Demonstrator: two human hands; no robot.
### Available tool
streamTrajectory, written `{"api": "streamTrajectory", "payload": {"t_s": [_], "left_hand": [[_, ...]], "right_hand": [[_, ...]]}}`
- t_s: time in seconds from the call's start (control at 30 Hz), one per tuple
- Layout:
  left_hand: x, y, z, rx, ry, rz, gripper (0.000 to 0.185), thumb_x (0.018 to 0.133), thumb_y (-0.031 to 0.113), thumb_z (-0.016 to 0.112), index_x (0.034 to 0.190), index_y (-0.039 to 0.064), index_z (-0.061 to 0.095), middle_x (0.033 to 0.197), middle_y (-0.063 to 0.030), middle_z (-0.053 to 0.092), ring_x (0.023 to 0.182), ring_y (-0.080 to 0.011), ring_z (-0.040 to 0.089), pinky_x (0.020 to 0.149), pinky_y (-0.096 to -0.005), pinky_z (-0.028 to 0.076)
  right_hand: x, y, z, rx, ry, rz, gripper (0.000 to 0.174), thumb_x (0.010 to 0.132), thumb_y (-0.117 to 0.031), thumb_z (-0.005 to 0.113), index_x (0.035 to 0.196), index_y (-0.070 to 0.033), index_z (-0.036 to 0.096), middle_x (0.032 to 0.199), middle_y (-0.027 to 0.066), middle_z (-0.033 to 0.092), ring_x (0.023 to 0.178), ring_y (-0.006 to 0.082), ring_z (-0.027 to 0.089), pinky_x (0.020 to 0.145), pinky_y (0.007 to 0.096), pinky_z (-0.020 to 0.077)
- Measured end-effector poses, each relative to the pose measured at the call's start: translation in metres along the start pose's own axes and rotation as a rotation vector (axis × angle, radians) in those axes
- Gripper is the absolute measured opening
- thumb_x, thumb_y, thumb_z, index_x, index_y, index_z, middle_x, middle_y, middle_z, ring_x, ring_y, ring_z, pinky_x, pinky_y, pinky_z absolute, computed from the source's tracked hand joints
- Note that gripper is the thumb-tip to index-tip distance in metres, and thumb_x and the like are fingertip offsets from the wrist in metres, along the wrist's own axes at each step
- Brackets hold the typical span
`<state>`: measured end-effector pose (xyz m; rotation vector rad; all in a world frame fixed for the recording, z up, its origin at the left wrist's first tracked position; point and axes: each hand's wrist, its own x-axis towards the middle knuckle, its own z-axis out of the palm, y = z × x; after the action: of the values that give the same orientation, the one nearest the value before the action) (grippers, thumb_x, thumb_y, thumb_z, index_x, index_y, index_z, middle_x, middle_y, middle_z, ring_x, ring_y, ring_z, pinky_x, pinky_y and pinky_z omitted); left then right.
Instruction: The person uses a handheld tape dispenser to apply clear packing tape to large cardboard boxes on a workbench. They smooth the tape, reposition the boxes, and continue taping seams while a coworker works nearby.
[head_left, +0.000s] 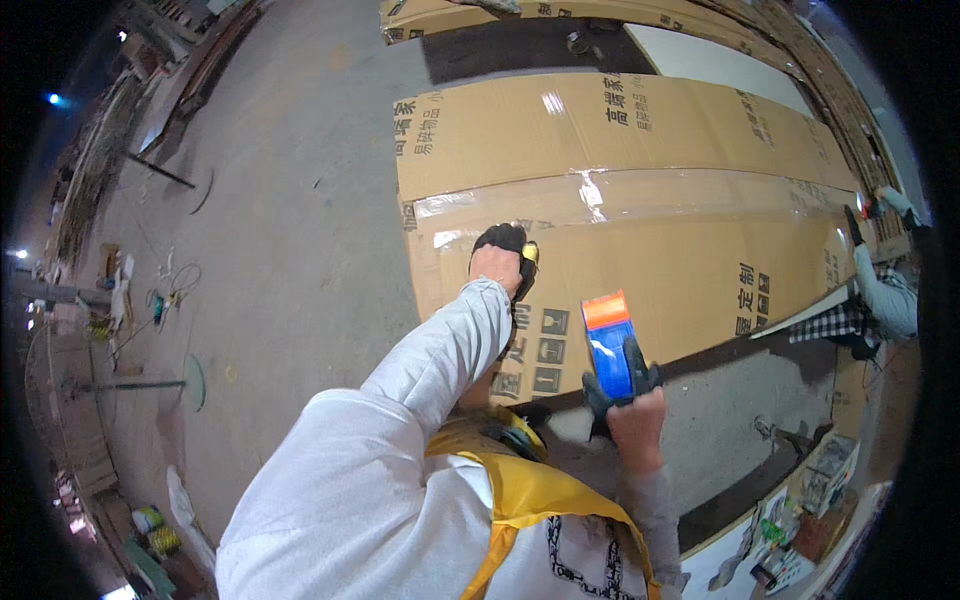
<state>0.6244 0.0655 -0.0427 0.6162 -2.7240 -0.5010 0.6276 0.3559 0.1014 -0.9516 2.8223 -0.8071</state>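
Note:
My left hand (498, 262), in a black glove with the back of the hand bare, is over the near left part of a large cardboard carton (660, 255). Its fingers are mostly hidden, and a small yellow piece (530, 251) shows by the thumb side; I cannot tell if it is held. In my gloved right hand (626, 409) is a blue and orange tape dispenser (609, 345), over the carton's near edge. Clear packing tape (645, 196) runs along a lengthwise seam on the carton's top. The board bears printed writing and handling symbols.
At the carton's far right end, a person (885, 292) in a light sleeve and dark gloves reaches towards the tape seam. Another carton (540, 10) lies beyond. Tools and boxes crowd a work surface (697, 574) at lower right. A cable (186, 281) lies on the floor (285, 225) to the left.

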Motion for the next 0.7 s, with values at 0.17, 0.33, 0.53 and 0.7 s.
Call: {"api": "streamTrajectory", "payload": {"t_s": [0.17,0.33,0.53,0.7], "left_hand": [[0.001,-0.075,-0.033,-0.067,-0.133,0.214,0.031,0.075,0.023,0.064,0.102,0.008,0.059,0.096,-0.0143,0.059,0.092,-0.0336,0.059,0.077,-0.0433,0.049],[0.002,-0.158,-0.095,-0.126,-0.423,0.258,0.033,0.075,0.020,0.062,0.106,0.009,0.059,0.099,-0.0181,0.062,0.092,-0.0365,0.060,0.080,-0.0449,0.048],[0.041,-0.186,-0.122,-0.122,-0.349,0.451,0.029,0.074,0.017,0.063,0.102,0.009,0.064,0.101,-0.0176,0.064,0.093,-0.0344,0.062,0.078,-0.0435,0.051],[0.155,-0.220,-0.088,0.263,-0.566,0.053,0.023,0.078,0.014,0.058,0.097,0.005,0.068,0.105,-0.0198,0.066,0.101,-0.0344,0.062,0.085,-0.0422,0.051]], "right_hand": [[0.054,-0.050,0.071,-0.122,0.122,-0.175,0.042,0.068,-0.017,0.071,0.101,0.007,0.062,0.080,0.0275,0.058,0.084,0.0453,0.054,0.074,0.0529,0.0417],[0.032,-0.112,0.143,-0.099,0.031,0.261,0.020,0.076,-0.012,0.061,0.071,0.003,0.048,0.072,0.0290,0.052,0.075,0.0487,0.048,0.069,0.0545,0.0340],[-0.070,-0.114,0.203,-0.167,0.079,0.890,0.010,0.071,0.003,0.053,0.078,0.004,0.046,0.080,0.0311,0.050,0.083,0.0485,0.044,0.072,0.0535,0.0335],[-0.129,-0.086,0.259,1.069,0.898,1.503,0.038,0.098,-0.022,0.034,0.112,0.004,0.057,0.109,0.0141,0.060,0.094,0.0300,0.056,0.084,0.0359,0.0426]]}}
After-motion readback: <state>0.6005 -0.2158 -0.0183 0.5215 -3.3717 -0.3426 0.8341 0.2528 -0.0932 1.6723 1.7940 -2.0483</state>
